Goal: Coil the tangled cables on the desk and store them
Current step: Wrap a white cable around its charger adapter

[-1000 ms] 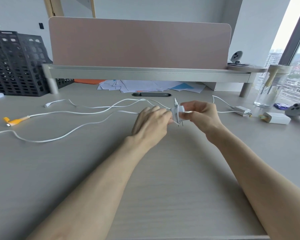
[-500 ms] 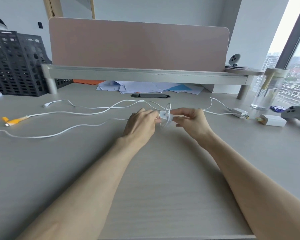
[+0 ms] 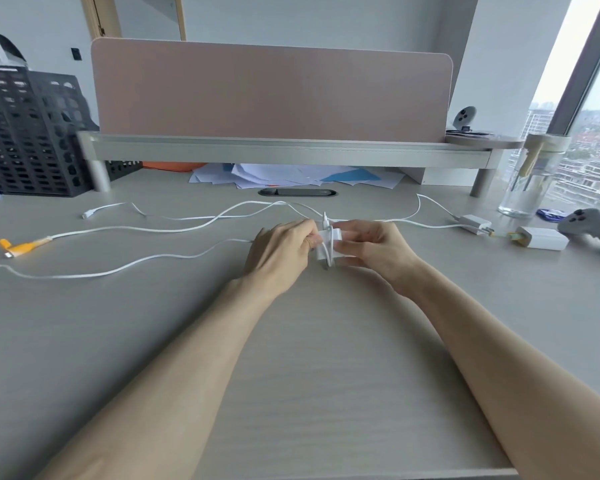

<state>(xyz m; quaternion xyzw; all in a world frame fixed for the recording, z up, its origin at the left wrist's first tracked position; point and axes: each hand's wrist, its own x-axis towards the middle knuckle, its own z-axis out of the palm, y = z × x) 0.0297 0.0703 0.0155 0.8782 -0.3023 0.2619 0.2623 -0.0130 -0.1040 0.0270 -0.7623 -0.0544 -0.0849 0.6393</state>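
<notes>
A small white charger block with white cable looped around it sits between my two hands at the desk's middle. My right hand grips the block. My left hand pinches the white cable against it; that cable trails left across the desk. Another white cable ends in an orange connector at the far left. A third thin cable lies behind, ending in a white plug. On the right, a cable runs to a white adapter.
A second white charger and a grey controller lie at the right, by a clear glass bottle. A black mesh organiser stands at the back left. Papers lie under the monitor shelf.
My hands have drawn closer together around the charger block, and a cable loop has gone around it. The loose cable on the left has been pulled slightly inward.
</notes>
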